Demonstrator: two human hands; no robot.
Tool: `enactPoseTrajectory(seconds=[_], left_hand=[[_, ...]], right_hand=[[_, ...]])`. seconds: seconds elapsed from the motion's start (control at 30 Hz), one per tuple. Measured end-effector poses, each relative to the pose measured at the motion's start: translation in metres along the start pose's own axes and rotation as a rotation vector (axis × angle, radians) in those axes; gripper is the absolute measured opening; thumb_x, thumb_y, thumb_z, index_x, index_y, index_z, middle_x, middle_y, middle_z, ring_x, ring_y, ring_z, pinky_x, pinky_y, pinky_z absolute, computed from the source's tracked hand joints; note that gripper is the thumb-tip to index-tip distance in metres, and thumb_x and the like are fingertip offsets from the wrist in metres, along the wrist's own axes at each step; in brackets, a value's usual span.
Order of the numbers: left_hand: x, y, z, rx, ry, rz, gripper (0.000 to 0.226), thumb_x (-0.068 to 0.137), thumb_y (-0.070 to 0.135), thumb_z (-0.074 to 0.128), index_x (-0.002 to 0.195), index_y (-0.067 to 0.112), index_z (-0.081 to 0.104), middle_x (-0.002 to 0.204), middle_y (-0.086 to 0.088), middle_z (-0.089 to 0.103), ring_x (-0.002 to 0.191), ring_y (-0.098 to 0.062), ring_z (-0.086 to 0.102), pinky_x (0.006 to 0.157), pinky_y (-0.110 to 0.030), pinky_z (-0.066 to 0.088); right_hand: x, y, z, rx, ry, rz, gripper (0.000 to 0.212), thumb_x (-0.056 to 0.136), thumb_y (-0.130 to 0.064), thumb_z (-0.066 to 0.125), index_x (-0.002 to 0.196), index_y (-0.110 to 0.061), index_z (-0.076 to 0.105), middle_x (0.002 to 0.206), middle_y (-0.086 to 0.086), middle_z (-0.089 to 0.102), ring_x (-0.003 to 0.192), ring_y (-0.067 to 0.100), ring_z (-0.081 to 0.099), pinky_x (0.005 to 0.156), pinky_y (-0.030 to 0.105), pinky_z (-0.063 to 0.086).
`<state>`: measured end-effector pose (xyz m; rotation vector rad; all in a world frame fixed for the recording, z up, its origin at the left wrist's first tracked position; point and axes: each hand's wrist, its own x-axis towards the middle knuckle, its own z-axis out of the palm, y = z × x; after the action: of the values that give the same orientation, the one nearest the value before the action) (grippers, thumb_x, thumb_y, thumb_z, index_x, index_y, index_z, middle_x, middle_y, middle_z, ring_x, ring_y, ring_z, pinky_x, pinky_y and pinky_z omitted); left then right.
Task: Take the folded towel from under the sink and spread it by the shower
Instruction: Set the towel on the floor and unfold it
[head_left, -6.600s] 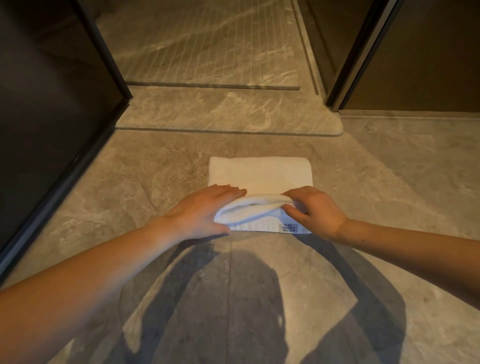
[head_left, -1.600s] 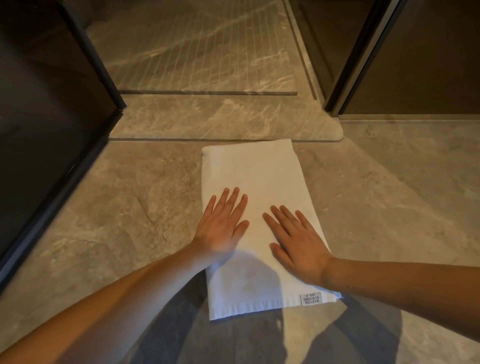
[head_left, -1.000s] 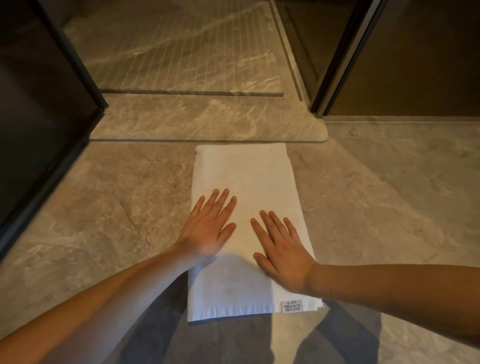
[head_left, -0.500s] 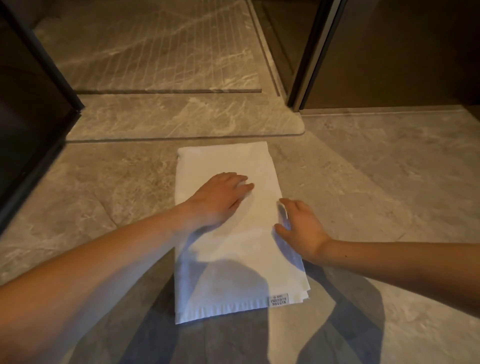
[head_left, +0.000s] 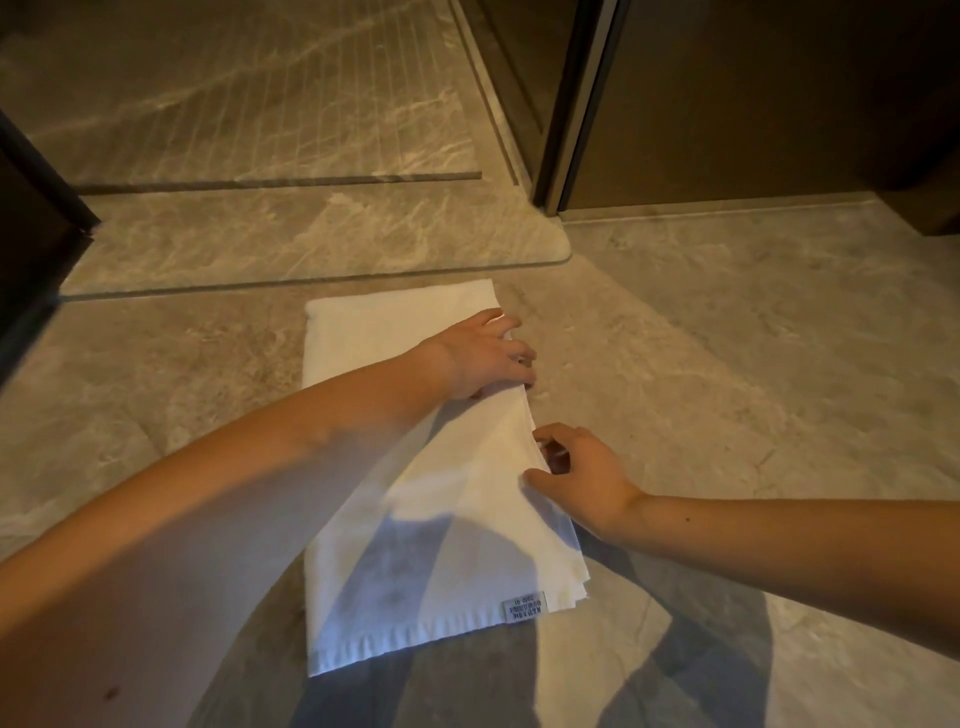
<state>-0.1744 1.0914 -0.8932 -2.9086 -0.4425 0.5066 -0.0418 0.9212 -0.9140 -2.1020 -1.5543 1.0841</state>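
Note:
A white towel (head_left: 441, 571), folded into a long strip, lies flat on the grey marble floor, its far end near the shower's raised threshold (head_left: 311, 244). A small label (head_left: 523, 608) shows at its near right corner. My left hand (head_left: 483, 358) reaches across the towel, and its curled fingers grip the right edge near the far end. My right hand (head_left: 582, 473) is at the same edge, nearer to me, with thumb and fingers pinching the stacked layers. My left forearm hides part of the towel's middle.
Beyond the threshold is the grooved shower floor (head_left: 260, 104). A dark glass panel (head_left: 31, 218) stands at the left. A metal door post (head_left: 576, 104) and a brown wall (head_left: 753, 104) stand at the right. Open marble floor (head_left: 753, 389) lies to the right of the towel.
Both hands lay flat on the towel's middle a second ago. They have moved to its right edge, the left crossing over, and their fingers now curl on the layers there.

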Motion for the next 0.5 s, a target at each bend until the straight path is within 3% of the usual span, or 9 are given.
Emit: enactPoseTrajectory(seconds=[0.1, 0.23, 0.33, 0.5], left_hand=[[0.008, -0.006, -0.002, -0.036, -0.008, -0.009, 0.062, 0.077, 0.027, 0.077, 0.132, 0.037, 0.049, 0.153, 0.002, 0.032, 0.143, -0.033, 0.015, 0.116, -0.044, 0.014], [0.001, -0.012, 0.007, -0.245, 0.103, -0.123, 0.055, 0.07, 0.031, 0.082, 0.12, 0.034, 0.06, 0.151, 0.004, 0.035, 0.14, -0.031, 0.018, 0.113, -0.04, 0.014], [-0.015, -0.009, 0.021, -0.496, 0.217, -0.305, 0.045, 0.069, 0.031, 0.083, 0.11, 0.036, 0.064, 0.152, 0.003, 0.03, 0.136, -0.03, 0.018, 0.11, -0.041, 0.013], [-0.028, -0.001, 0.03, -0.603, 0.33, -0.443, 0.036, 0.071, 0.03, 0.082, 0.102, 0.034, 0.064, 0.14, -0.002, 0.032, 0.125, -0.029, 0.024, 0.103, -0.041, 0.02]], right_hand=[[0.0, -0.001, 0.005, 0.185, 0.003, 0.036, 0.039, 0.085, -0.016, 0.07, 0.122, -0.017, 0.057, 0.096, 0.006, 0.058, 0.081, 0.022, 0.056, 0.072, 0.03, 0.045], [0.002, -0.002, 0.005, 0.237, 0.021, 0.07, 0.025, 0.084, -0.012, 0.071, 0.105, -0.017, 0.058, 0.078, -0.001, 0.053, 0.071, 0.017, 0.05, 0.068, 0.031, 0.044], [0.004, -0.004, 0.005, 0.215, 0.02, 0.066, 0.022, 0.083, -0.01, 0.072, 0.102, -0.01, 0.06, 0.078, 0.002, 0.053, 0.07, 0.018, 0.048, 0.068, 0.029, 0.042], [0.004, -0.005, 0.006, 0.171, 0.065, 0.049, 0.026, 0.084, -0.006, 0.069, 0.105, -0.007, 0.055, 0.079, 0.006, 0.051, 0.068, 0.02, 0.046, 0.06, 0.027, 0.04]])
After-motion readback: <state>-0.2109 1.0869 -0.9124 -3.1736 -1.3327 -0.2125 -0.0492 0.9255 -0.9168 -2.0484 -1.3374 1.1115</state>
